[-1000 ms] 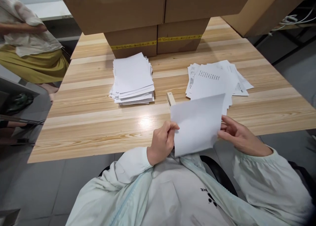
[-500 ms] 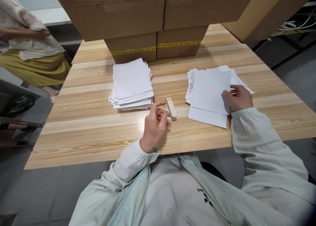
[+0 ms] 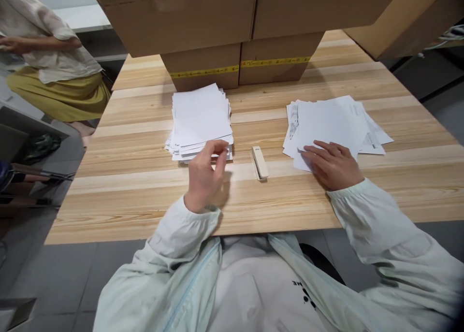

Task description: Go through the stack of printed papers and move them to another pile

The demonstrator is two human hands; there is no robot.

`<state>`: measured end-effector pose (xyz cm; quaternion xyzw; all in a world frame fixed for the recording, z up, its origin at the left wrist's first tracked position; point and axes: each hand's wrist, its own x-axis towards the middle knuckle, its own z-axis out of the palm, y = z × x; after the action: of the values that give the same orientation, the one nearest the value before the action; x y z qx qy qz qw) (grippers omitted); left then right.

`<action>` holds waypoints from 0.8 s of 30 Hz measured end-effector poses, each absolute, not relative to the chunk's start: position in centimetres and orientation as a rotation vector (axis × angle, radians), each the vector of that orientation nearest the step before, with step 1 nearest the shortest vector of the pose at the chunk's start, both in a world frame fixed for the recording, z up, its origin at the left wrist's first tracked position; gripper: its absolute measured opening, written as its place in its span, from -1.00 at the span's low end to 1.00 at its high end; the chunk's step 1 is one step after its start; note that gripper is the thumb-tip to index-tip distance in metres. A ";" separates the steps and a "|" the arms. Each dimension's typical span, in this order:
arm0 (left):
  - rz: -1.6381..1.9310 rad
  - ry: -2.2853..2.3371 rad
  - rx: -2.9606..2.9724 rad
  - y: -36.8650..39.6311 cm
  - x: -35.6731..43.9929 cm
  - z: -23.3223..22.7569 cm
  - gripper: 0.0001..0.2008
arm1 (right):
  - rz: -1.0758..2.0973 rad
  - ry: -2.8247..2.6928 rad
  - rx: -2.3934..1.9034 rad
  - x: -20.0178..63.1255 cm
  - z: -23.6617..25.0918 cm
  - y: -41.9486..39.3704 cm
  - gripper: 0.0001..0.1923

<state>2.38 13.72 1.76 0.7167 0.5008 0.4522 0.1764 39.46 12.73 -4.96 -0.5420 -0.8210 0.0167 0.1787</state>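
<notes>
A white stapler (image 3: pixel 259 163) lies on the table between two groups of white paper. On the left is a thick, slightly uneven paper stack (image 3: pixel 201 114). My left hand (image 3: pixel 206 176) is at that stack's near right corner, its fingers curved and the thumb apart from the index finger; no sheet shows between them. To the right, several loose sheets (image 3: pixel 328 122) overlap in a fanned pile, some with printed text along their edges. My right hand (image 3: pixel 332 167) rests palm down on the pile's near side, fingers stretched out over the paper.
Cardboard boxes (image 3: pixel 203 64) with yellow tape are stacked at the back of the wooden table (image 3: pixel 145 196). Another carton (image 3: pixel 395 25) stands at the back right. A seated person (image 3: pixel 54 56) is beyond the table's left side.
My left hand has moved left, away from the stapler to the left stack. My right hand has shifted from the sheets' right edge to lie flat on their near part. The view has shifted slightly.
</notes>
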 end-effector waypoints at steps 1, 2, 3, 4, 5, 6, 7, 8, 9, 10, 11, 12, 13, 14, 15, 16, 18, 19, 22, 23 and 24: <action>1.238 1.480 2.145 14.9 1.5 1.9 -0.87 | 0.063 -2.321 -1.553 40.6 -5.1 13.1 -0.56; 1.168 1.524 2.271 16.1 0.6 1.9 -0.86 | 0.070 -2.324 -1.575 41.5 -5.1 13.3 -0.54; 1.054 1.568 2.382 17.4 -0.2 1.9 -0.86 | 0.062 -2.326 -1.600 42.2 -5.0 13.4 -0.54; 0.931 1.610 2.458 18.6 -0.8 1.8 -0.87 | 0.045 -2.331 -1.626 42.7 -4.8 13.4 -0.56; 0.804 1.632 2.508 19.7 -1.2 1.7 -0.88 | 0.019 -2.334 -1.648 42.9 -4.3 13.4 -0.59; 0.694 1.646 2.531 20.6 -1.6 1.6 -0.88 | -0.006 -2.335 -1.661 42.7 -3.6 13.4 -0.61; 0.606 1.654 2.539 21.4 -1.7 1.5 -0.88 | -0.021 -2.333 -1.657 42.1 -2.6 13.5 -0.62; 0.545 1.661 2.537 21.9 -1.8 1.4 -0.87 | -0.011 -2.326 -1.635 41.1 -1.5 13.6 -0.62; 0.507 1.674 2.533 22.3 -1.8 1.3 -0.85 | 0.029 -2.316 -1.591 39.8 -0.2 13.7 -0.61; 0.487 1.692 2.529 22.5 -1.8 1.2 -0.83 | 0.096 -2.303 -1.533 38.2 1.2 14.0 -0.59; 0.476 1.712 2.530 22.6 -1.7 1.1 -0.81 | 0.199 -2.289 -1.462 36.4 2.5 14.4 -0.59; 0.469 1.727 2.534 22.5 -1.7 1.0 -0.80 | 0.317 -2.278 -1.378 34.5 3.6 15.0 -0.59; 0.462 1.735 2.541 22.5 -1.7 1.0 -0.80 | 0.444 -2.277 -1.302 32.5 4.5 15.8 -0.59; 0.456 1.737 2.547 22.4 -1.6 0.9 -0.79 | 0.563 -2.262 -1.254 30.6 5.0 16.7 -0.60; 0.451 1.738 2.550 22.3 -1.6 0.8 -0.79 | 0.665 -2.252 -1.223 28.9 5.2 17.8 -0.60; 0.450 1.743 2.548 22.2 -1.6 0.8 -0.78 | 0.744 -2.236 -1.214 27.3 5.1 18.9 -0.62; 0.460 1.769 2.526 22.1 -1.6 0.6 -0.78 | 0.827 -2.193 -1.265 24.6 4.4 21.2 -0.65; 0.474 1.784 2.512 22.0 -1.6 0.5 -0.79 | 0.840 -2.170 -1.311 23.6 3.8 22.2 -0.67; 0.537 1.784 2.485 22.0 -1.7 0.2 -0.82 | 0.843 -2.122 -1.432 21.6 2.5 24.3 -0.71; 0.558 1.776 2.481 22.0 -1.8 0.1 -0.83 | 0.841 -2.114 -1.456 21.2 2.3 24.6 -0.72; 0.574 1.769 2.479 21.9 -1.8 0.0 -0.83 | 0.835 -2.109 -1.472 20.9 2.1 24.7 -0.73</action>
<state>-1.80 21.93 -0.03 0.7997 0.5707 0.1852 0.0212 20.89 24.71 2.13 -0.5315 -0.7614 0.3013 0.2168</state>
